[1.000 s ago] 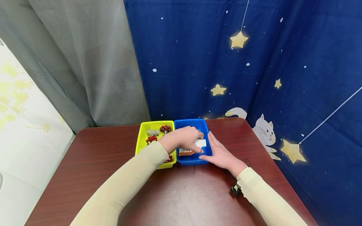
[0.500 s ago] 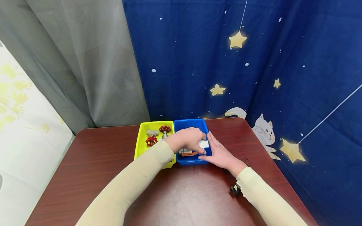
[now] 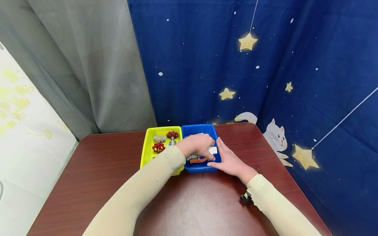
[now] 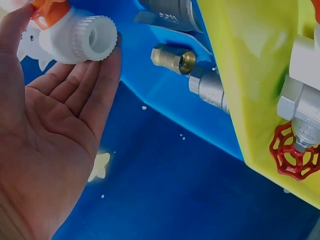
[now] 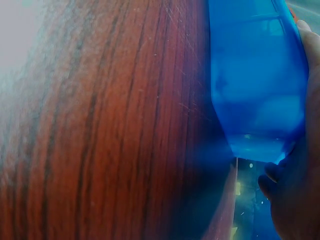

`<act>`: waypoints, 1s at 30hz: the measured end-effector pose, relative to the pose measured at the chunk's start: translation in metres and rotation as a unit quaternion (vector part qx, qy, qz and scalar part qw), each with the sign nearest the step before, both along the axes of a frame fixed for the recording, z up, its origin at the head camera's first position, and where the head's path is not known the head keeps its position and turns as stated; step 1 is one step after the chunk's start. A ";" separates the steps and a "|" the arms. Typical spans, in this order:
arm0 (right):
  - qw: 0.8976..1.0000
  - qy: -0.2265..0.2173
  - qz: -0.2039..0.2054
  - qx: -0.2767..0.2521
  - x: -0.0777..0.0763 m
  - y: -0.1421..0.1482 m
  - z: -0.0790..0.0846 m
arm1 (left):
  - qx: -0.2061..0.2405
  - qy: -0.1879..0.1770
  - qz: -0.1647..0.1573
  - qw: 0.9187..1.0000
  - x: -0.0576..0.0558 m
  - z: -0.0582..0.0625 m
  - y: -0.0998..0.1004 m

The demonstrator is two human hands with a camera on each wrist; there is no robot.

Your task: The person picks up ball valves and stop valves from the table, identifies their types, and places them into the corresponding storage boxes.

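Note:
My left hand [image 3: 201, 145] reaches into the blue bin [image 3: 197, 126] and holds a white plastic valve [image 3: 213, 150]. In the left wrist view, the valve's orange handle [image 4: 51, 13] lies by my thumb, and its ribbed round end faces outward. My other fingers lie straight behind it. A metal valve with an orange lever [image 3: 198, 160] lies in the bin just below this hand. My right hand [image 3: 228, 161] rests against the bin's right side, fingers extended; in the right wrist view its thumb is near the rim.
A yellow bin [image 3: 146, 144] stands against the blue bin's left side, with several metal valves with red handwheels [image 3: 158, 147]. A brass fitting [image 4: 172, 58] and a silver fitting [image 4: 207, 87] lie in the blue bin. Curtains [image 3: 200, 65] hang behind the brown table [image 3: 189, 203].
My left hand has shifted slightly to the right with the white plastic valve, uncovering more of the orange lever. The right hand stays at the blue bin's side.

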State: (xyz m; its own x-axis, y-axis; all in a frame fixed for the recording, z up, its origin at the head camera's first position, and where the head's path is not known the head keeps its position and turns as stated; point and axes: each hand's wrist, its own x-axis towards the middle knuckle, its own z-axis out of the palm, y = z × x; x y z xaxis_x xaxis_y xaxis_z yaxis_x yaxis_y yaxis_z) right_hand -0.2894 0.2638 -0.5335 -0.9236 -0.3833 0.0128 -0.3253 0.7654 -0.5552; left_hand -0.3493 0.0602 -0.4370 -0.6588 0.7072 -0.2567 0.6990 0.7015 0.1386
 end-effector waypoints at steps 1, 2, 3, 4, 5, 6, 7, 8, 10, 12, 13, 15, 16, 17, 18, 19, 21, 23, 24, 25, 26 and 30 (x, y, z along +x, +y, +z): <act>1.000 -0.001 0.000 0.001 0.000 0.000 0.000 | -0.003 -0.001 0.003 1.000 -0.001 -0.001 0.001; 1.000 -0.001 0.001 0.002 0.000 0.000 0.000 | -0.007 -0.003 0.007 1.000 -0.002 -0.002 0.002; 1.000 -0.001 0.001 0.003 0.000 0.000 0.000 | -0.010 -0.006 0.011 1.000 -0.003 -0.003 0.002; 1.000 -0.001 0.001 0.003 0.000 0.000 -0.001 | -0.013 -0.008 0.014 1.000 -0.004 -0.004 0.002; 1.000 -0.001 0.000 0.002 0.000 0.000 -0.001 | -0.016 -0.011 0.018 1.000 -0.005 -0.005 0.003; 1.000 -0.001 0.000 0.001 -0.001 0.000 -0.001 | -0.018 -0.012 0.020 1.000 -0.006 -0.006 0.003; 1.000 -0.001 0.000 0.001 -0.001 0.000 -0.001 | -0.019 -0.014 0.022 0.999 -0.007 -0.007 0.003; 1.000 -0.001 0.001 0.000 -0.001 0.000 -0.001 | -0.019 -0.015 0.021 0.999 -0.008 -0.008 0.004; 1.000 0.000 0.001 0.000 -0.001 0.000 -0.002 | -0.019 -0.018 0.017 1.000 -0.010 -0.010 0.005; 1.000 0.002 0.003 0.001 -0.001 0.001 -0.002 | -0.018 -0.019 0.009 1.000 -0.010 -0.012 0.007; 1.000 0.003 0.004 0.002 -0.001 0.001 -0.002 | -0.018 -0.019 0.003 1.000 -0.010 -0.013 0.008; 1.000 0.005 0.006 0.003 -0.002 0.002 -0.002 | -0.018 -0.020 -0.007 1.000 -0.011 -0.014 0.011; 1.000 0.006 0.007 0.004 -0.002 0.002 -0.002 | -0.019 -0.021 -0.010 1.000 -0.011 -0.015 0.012; 1.000 0.007 0.009 0.003 -0.002 0.002 -0.003 | -0.019 -0.021 -0.014 0.999 -0.011 -0.015 0.013; 1.000 0.007 0.009 0.004 -0.002 0.002 -0.003 | -0.021 -0.021 -0.016 0.999 -0.011 -0.016 0.014; 1.000 0.008 0.010 0.005 -0.002 0.003 -0.003 | -0.021 -0.020 -0.019 0.999 -0.011 -0.017 0.015; 1.000 0.008 0.010 0.006 -0.003 0.003 -0.003 | -0.020 -0.022 -0.017 0.999 -0.011 -0.018 0.016; 1.000 0.009 0.010 0.006 -0.003 0.003 -0.004 | -0.019 -0.024 -0.015 0.999 -0.012 -0.020 0.018; 1.000 0.009 0.010 0.006 -0.003 0.003 -0.004 | -0.018 -0.025 -0.014 0.999 -0.012 -0.021 0.018; 1.000 0.010 0.010 0.006 -0.003 0.003 -0.005 | -0.018 -0.025 -0.013 0.999 -0.012 -0.022 0.019; 1.000 0.011 0.011 0.006 -0.003 0.003 -0.005 | -0.020 -0.026 -0.012 0.999 -0.013 -0.023 0.019; 1.000 0.013 0.013 0.005 -0.004 0.003 -0.005 | -0.026 -0.028 -0.010 0.999 -0.014 -0.027 0.019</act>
